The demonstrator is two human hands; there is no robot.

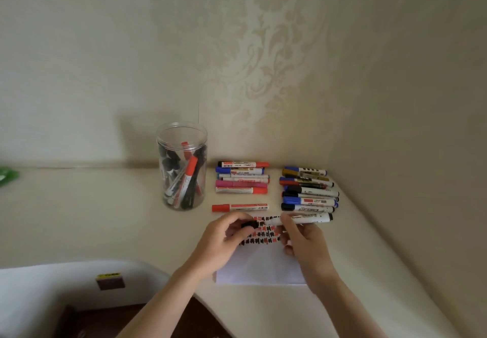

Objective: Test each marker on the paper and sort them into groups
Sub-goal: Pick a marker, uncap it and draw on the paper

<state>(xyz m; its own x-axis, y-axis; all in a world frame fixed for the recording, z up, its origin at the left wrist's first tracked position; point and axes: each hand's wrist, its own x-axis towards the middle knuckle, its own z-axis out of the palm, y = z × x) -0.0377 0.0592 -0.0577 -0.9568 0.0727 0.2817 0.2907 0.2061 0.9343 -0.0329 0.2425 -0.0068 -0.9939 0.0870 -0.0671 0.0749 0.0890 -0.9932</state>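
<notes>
My right hand (303, 242) grips a white marker with a black end (313, 218), held level above the white paper (263, 269). My left hand (224, 237) pinches its black cap (249, 224), just off the marker's tip. Rows of red and black test marks (264, 236) cover the paper's far part. A clear jar (181, 165) behind and to the left holds several markers. One group of markers (242, 179) lies in a row at centre back, a second group (308, 190) at right back. A single red-capped marker (239, 207) lies apart, just beyond the paper.
The cream table (105, 219) meets patterned walls behind and on the right. A green object (8, 175) sits at the far left edge. A white chair back (66, 285) with a small brown tag stands at lower left.
</notes>
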